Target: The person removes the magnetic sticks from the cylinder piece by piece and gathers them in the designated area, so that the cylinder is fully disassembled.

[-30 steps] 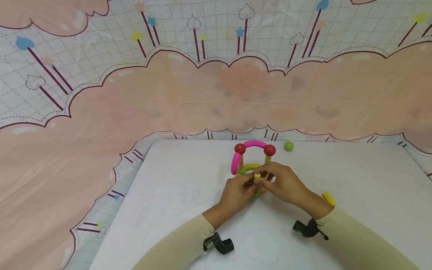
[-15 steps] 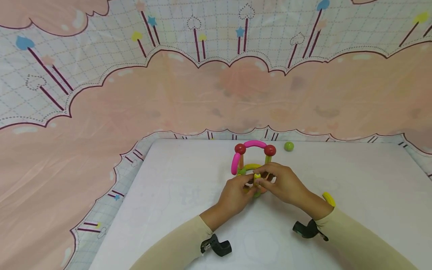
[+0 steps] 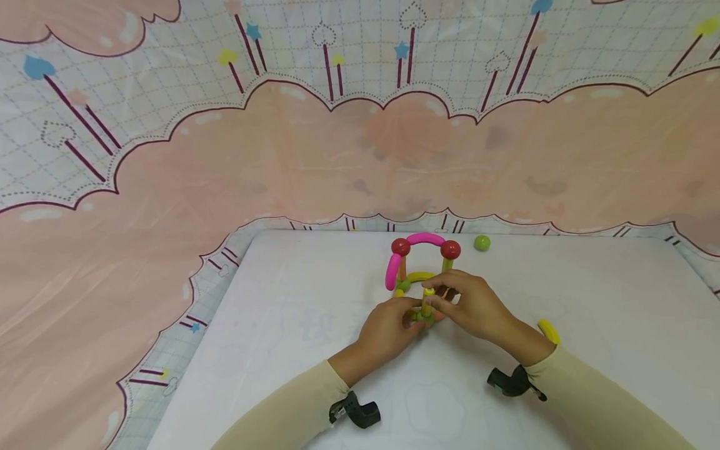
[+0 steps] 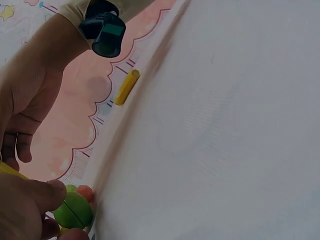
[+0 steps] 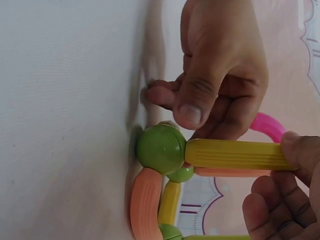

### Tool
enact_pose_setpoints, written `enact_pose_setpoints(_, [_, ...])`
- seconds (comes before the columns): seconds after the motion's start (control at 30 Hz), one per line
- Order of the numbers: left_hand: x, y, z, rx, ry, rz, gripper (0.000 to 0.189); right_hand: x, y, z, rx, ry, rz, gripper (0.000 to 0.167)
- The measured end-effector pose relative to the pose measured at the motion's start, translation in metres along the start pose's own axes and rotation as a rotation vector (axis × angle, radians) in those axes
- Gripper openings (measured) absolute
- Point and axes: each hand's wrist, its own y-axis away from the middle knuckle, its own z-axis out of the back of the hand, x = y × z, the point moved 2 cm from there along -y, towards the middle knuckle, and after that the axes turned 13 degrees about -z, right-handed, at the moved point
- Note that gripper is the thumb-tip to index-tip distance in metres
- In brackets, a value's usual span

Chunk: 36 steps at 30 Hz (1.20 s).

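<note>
A toy frame of ribbed rods and balls stands on the white table, with two red balls [image 3: 450, 250] and a pink curved rod [image 3: 425, 239] at its top. At its near corner a yellow rod [image 5: 232, 153] rises upright from a green ball [image 5: 161, 149]. My right hand [image 3: 472, 303] pinches the rod's upper end between thumb and fingers. Low beside that ball, my left hand [image 3: 390, 325] holds it with thumb and curled fingers; in the left wrist view its thumb [image 4: 50, 194] lies against the green ball. An orange curved rod [image 5: 146, 204] joins the same ball.
A loose green ball [image 3: 482, 243] lies near the table's far edge. By my right forearm lies a loose yellow curved rod [image 3: 548, 331]. Another pink curved rod [image 3: 393, 272] hangs from the left red ball. A patterned cloth [image 3: 360, 156] covers the wall behind the white table [image 3: 281, 281].
My left hand has slid down and slightly left, from the yellow rod to the green ball at its foot, uncovering the rod. The right hand keeps its pinch in place.
</note>
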Motion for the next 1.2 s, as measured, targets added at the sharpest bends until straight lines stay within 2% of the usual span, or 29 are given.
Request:
enact_pose_setpoints(0.23, [0.006, -0.005, -0.005, 0.035, 0.034, 0.001, 0.035, 0.000, 0.000, 0.000, 0.009, 0.007, -0.020, 0.036])
enact_pose_setpoints(0.57, [0.010, -0.008, -0.011, 0.052, 0.057, 0.041, 0.030, 0.001, 0.000, -0.001, 0.004, -0.001, -0.024, 0.034])
enact_pose_setpoints(0.73, [0.009, -0.009, -0.011, 0.053, 0.061, 0.045, 0.027, 0.001, 0.001, -0.001, -0.020, 0.025, -0.021, 0.033])
enact_pose_setpoints(1.2, [0.006, -0.010, -0.007, 0.067, 0.099, 0.069, 0.028, 0.002, 0.003, 0.002, -0.021, 0.071, -0.031, 0.031])
